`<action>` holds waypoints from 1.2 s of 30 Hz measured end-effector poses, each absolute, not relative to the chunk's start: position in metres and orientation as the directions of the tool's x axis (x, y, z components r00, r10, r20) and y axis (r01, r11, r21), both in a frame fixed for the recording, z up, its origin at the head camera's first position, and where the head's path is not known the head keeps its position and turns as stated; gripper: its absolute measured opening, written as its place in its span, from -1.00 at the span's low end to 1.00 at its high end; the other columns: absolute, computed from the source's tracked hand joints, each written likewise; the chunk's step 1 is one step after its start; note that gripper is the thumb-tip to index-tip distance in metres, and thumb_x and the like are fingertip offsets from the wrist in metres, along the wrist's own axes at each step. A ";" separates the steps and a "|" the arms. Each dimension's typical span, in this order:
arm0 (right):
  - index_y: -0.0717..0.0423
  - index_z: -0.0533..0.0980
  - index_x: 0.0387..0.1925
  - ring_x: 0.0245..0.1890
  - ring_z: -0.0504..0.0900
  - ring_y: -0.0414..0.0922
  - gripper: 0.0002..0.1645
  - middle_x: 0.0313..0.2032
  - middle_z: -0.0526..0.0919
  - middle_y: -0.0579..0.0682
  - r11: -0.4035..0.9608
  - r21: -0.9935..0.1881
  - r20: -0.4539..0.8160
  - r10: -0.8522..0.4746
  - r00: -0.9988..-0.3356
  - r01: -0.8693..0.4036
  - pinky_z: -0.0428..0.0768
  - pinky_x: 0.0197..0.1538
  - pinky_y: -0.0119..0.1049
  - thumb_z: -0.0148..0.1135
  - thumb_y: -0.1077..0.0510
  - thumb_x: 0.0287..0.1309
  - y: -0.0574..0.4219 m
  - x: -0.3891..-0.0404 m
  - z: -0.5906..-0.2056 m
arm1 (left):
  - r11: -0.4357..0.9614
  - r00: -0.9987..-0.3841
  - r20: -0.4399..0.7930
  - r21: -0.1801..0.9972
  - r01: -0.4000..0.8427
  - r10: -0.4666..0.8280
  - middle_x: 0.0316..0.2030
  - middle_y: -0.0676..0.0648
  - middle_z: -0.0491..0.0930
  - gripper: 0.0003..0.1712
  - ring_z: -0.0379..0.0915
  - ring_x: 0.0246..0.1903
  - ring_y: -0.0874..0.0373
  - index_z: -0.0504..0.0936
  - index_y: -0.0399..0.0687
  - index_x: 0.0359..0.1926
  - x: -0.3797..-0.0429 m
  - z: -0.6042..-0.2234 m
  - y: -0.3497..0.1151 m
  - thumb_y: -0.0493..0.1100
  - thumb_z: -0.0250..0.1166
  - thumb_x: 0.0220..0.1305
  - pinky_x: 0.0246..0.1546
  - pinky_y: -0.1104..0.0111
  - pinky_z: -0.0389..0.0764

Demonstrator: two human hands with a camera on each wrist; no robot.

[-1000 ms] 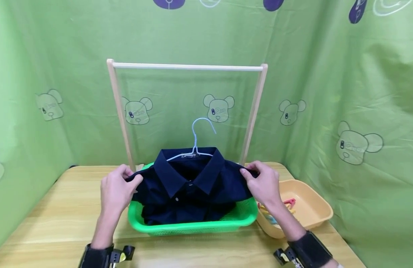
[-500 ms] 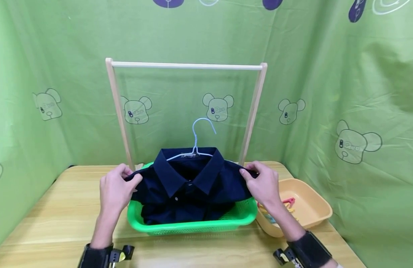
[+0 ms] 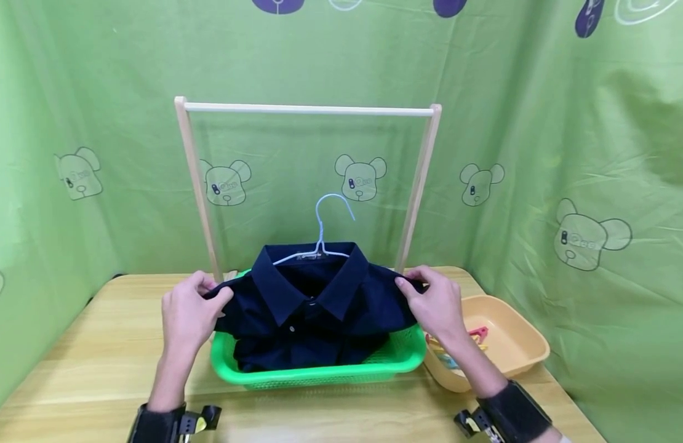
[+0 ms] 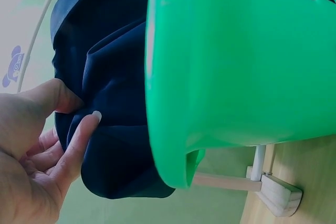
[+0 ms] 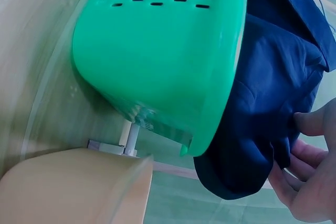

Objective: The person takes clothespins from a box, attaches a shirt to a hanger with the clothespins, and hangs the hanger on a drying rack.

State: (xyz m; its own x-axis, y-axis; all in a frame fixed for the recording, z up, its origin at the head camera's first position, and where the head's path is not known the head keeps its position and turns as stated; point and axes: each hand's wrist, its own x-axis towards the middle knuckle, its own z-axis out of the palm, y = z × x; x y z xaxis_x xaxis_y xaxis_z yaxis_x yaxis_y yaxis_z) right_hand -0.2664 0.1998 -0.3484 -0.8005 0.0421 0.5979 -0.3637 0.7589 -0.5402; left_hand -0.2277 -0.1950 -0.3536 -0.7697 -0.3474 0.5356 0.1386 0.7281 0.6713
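Observation:
A dark navy collared shirt (image 3: 314, 314) lies partly in a green plastic basket (image 3: 319, 376), its collar raised above the rim. Inside the collar sits a pale wire hanger (image 3: 320, 237), its hook standing up out of the neck. My left hand (image 3: 189, 311) pinches the shoulder at the left between thumb and fingers; the left wrist view shows the cloth (image 4: 115, 87) bunched at the fingertips. At the opposite shoulder, my right hand (image 3: 435, 304) pinches the cloth likewise, seen too in the right wrist view (image 5: 315, 156). The hanger's arms are mostly hidden under the cloth.
Behind the basket stands a wooden rack with a white crossbar (image 3: 308, 109). A peach-coloured tub (image 3: 513, 338) with several coloured clothespins (image 3: 479, 335) is at the right, partly behind my right forearm. Green printed curtains (image 3: 541, 154) enclose the wooden table (image 3: 125, 344).
The hanger and the shirt collar have shifted slightly to the left, and my left hand has moved a little left with the shoulder. My right hand keeps its hold, almost still.

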 end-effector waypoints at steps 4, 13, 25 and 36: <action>0.07 0.71 -0.24 -0.23 0.72 0.02 -0.79 -0.25 0.80 0.06 0.766 -0.535 0.593 0.039 -0.804 -0.357 0.55 -0.18 -0.12 0.37 0.02 0.25 0.201 -0.265 -0.348 | 0.724 -0.771 0.530 0.677 0.135 -0.353 -0.51 -0.07 0.70 -0.89 0.65 -0.46 -0.03 0.65 -0.06 -0.46 -0.227 -0.354 -0.195 -0.13 0.35 0.04 -0.39 0.22 0.48; 0.05 0.71 -0.23 -0.35 0.68 -0.05 -0.81 -0.28 0.79 0.04 0.775 -0.528 0.581 0.032 -0.813 -0.347 0.53 -0.23 -0.18 0.35 0.02 0.27 0.203 -0.264 -0.345 | 0.718 -0.767 0.531 0.683 0.136 -0.360 -0.52 -0.09 0.71 -0.88 0.66 -0.46 -0.05 0.66 -0.08 -0.46 -0.227 -0.353 -0.196 -0.12 0.36 0.04 -0.39 0.22 0.48; 0.08 0.70 -0.27 -0.40 0.72 -0.03 -0.80 -0.31 0.78 0.06 0.790 -0.485 0.621 0.008 -0.784 -0.376 0.61 -0.27 -0.12 0.25 0.06 0.34 0.208 -0.270 -0.336 | 0.712 -0.760 0.542 0.685 0.152 -0.358 -0.51 -0.10 0.71 -0.88 0.66 -0.46 -0.06 0.66 -0.09 -0.45 -0.227 -0.353 -0.198 -0.13 0.36 0.05 -0.38 0.20 0.48; 0.11 0.69 -0.25 -0.28 0.73 0.02 -0.75 -0.29 0.77 0.08 0.808 -0.468 0.612 0.004 -0.791 -0.358 0.62 -0.21 -0.05 0.21 0.04 0.37 0.218 -0.278 -0.334 | 0.707 -0.761 0.539 0.690 0.154 -0.361 -0.50 -0.11 0.71 -0.88 0.64 -0.46 -0.05 0.68 -0.10 -0.43 -0.227 -0.353 -0.199 -0.14 0.37 0.05 -0.40 0.24 0.48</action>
